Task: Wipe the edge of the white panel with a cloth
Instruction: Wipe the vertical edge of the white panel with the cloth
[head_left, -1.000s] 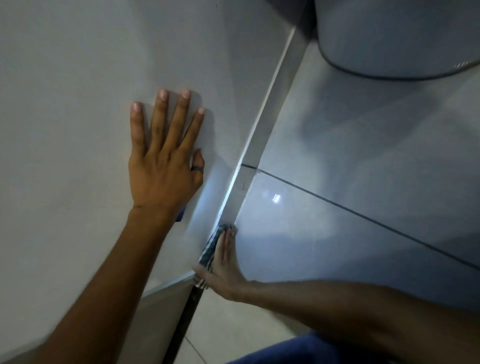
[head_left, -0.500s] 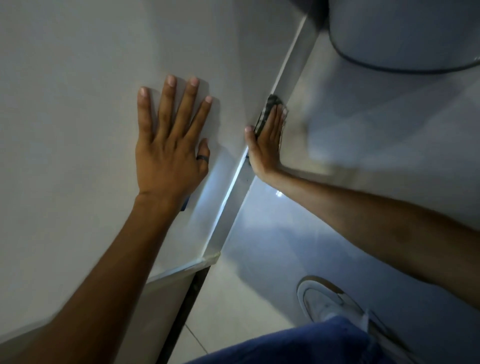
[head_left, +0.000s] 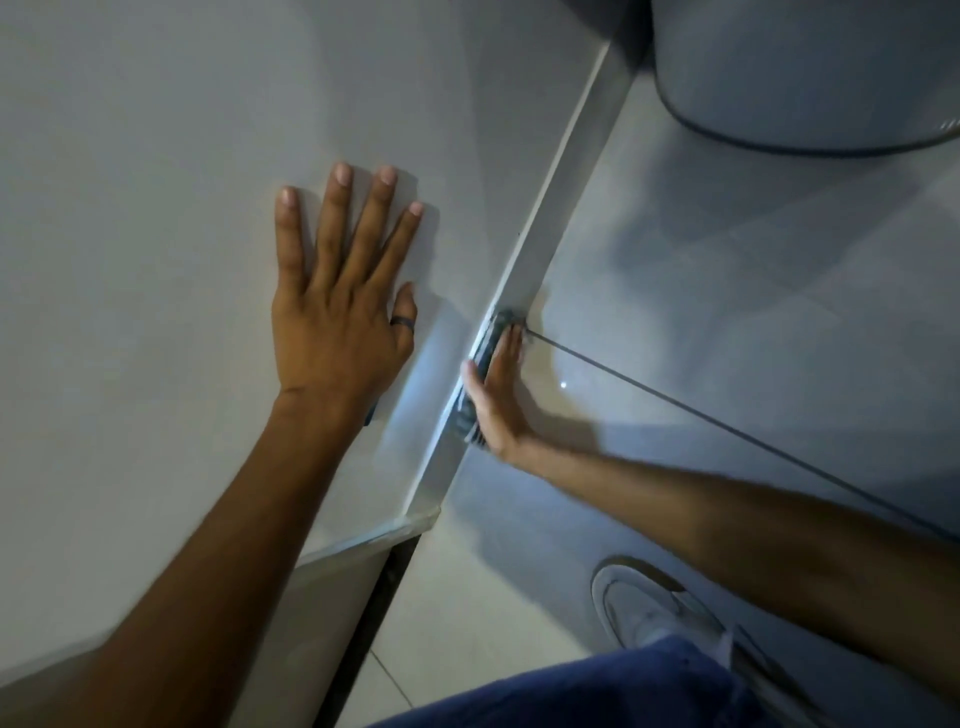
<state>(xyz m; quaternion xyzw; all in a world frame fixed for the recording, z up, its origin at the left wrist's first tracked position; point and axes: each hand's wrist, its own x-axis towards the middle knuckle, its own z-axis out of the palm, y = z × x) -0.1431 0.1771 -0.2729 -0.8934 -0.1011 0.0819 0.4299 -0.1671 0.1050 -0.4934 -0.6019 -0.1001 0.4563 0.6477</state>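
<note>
The white panel (head_left: 156, 218) fills the left of the head view, its narrow side edge (head_left: 540, 244) running diagonally from top right down to a lower corner. My left hand (head_left: 337, 306) lies flat on the panel face with fingers spread and a dark ring on the thumb. My right hand (head_left: 498, 389) presses a dark checked cloth (head_left: 485, 358) flat against the panel's edge, about two thirds of the way down. Most of the cloth is hidden under the palm.
Glossy grey floor tiles (head_left: 727, 312) with a dark grout line lie right of the panel. A round grey bin-like container (head_left: 805, 73) stands at top right. My white shoe (head_left: 644, 608) and blue trouser leg (head_left: 597, 691) show at the bottom right.
My right hand slid the cloth up the panel edge from near the lower corner, then back down to its middle-lower part. My left hand stayed flat on the panel.
</note>
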